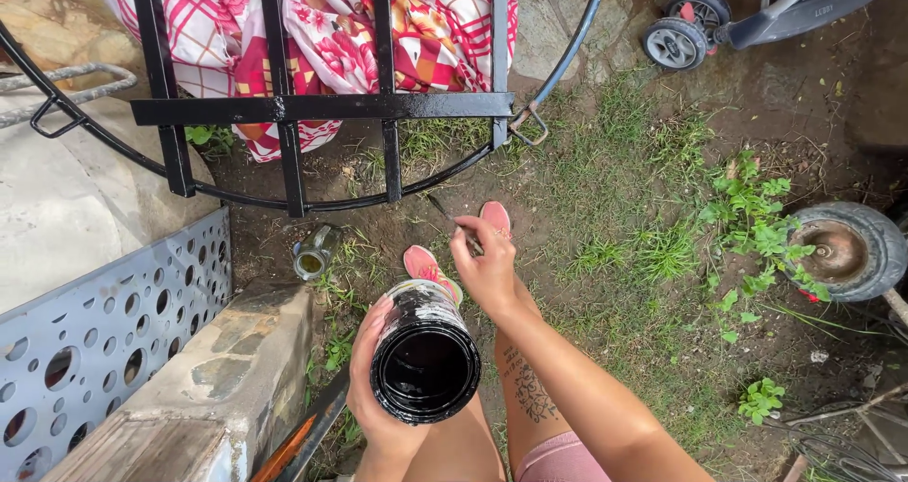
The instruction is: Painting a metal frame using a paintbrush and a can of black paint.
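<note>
gate vs hands: black metal gate [322, 108] lies ahead of you and up-left of both hands, past your feet. Curved bottom rail sits just beyond the brush tip.
long axis: brush [452, 221] runs diagonally — bristle end up-left toward the rail, handle back into your fist. Gate's flat crossbar runs left-right, uprights run away from you.
nearer hand: your right hand [487, 272] — it's closer to the rail than the left.
right hand: fingers pinched shut on the brush handle, wrist low above your pink shoes [430, 266].
left hand: your left hand [371, 387] wrapped round the paint can [425, 354], thumb side on the can wall.
can: mouth tipped back toward you, inside coated black, label smeared w/ drips.
gate look: wet-looking gloss black on bars — patterned cloth [331, 37] hangs behind.
</note>
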